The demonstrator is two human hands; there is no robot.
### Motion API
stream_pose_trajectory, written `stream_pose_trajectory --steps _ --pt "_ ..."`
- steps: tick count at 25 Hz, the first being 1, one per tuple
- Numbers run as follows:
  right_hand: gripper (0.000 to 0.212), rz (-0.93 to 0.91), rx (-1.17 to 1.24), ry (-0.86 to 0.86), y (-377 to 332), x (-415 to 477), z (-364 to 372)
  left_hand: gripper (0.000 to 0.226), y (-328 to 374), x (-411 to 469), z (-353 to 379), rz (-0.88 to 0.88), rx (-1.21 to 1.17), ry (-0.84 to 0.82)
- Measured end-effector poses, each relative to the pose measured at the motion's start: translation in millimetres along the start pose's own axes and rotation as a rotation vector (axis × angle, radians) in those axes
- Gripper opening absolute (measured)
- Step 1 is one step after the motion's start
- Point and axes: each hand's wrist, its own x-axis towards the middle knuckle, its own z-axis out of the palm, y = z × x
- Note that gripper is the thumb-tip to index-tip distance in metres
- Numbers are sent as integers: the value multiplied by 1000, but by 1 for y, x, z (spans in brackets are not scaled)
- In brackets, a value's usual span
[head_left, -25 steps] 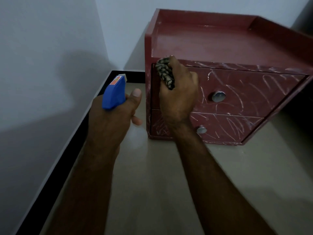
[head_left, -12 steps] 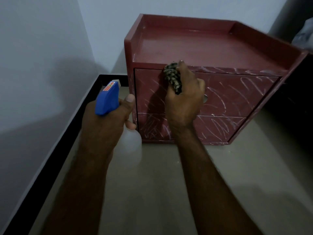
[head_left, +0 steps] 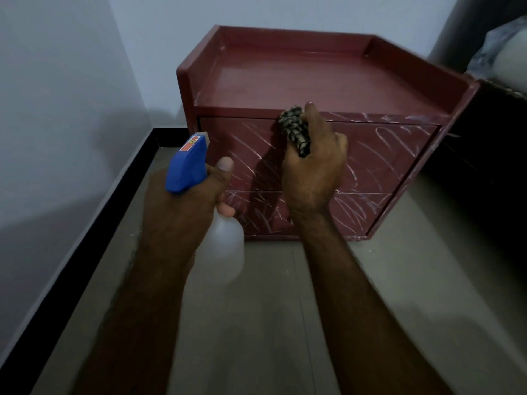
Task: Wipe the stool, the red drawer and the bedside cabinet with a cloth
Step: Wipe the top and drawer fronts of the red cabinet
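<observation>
While the right hand (head_left: 313,175) grips a bunched cloth (head_left: 295,132), long axis upright, against the top drawer (head_left: 385,155) at its upper edge, the left hand (head_left: 176,220) curls round a bottle (head_left: 186,166) (nozzle toward the cabinet (head_left: 313,78))

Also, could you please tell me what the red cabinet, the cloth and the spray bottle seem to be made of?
The red cabinet: probably painted or laminated board, semi-gloss; its flat top shows a soft sheen. The cloth: soft fabric, mottled dark and tan, crumpling into folds. The spray bottle: plastic, translucent whitish body, opaque blue head.
</observation>
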Motion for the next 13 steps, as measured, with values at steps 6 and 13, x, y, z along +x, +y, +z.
stream_pose_trajectory --steps 6,13 --pt "61 272 224 -24 -10 5 -16 39 -3 -2 5 -11 30 -36" --pt "69 729 509 -319 -5 11 -44 42 -4 4 2 -24 5 -19"
